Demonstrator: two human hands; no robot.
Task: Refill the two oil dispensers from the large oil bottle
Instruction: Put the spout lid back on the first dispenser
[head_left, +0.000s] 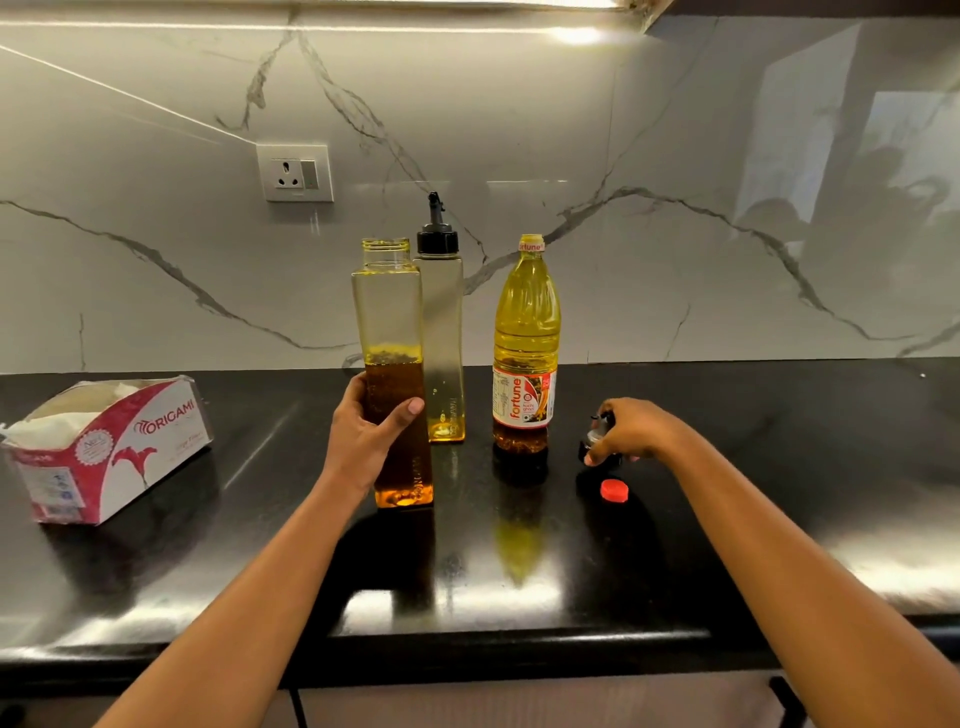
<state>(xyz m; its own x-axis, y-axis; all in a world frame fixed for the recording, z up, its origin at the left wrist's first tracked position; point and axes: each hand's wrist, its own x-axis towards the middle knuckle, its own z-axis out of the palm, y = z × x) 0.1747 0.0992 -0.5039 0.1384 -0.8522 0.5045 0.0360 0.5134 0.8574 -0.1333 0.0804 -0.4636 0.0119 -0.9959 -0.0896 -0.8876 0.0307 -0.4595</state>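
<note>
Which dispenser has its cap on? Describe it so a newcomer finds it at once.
On the black countertop, below and right of the wall socket, three bottles stand together. The capped dispenser is the middle one, between the open dispenser that the left hand grips and the large oil bottle. It alone wears a black spout cap and is nearly empty.

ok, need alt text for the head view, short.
A person's left hand grips an uncapped, partly filled oil dispenser standing on a black counter, while the right hand holds a black pourer cap near a loose red cap. Beside them stand a second, capped dispenser and the large oil bottle; a tissue box sits far left.
</note>
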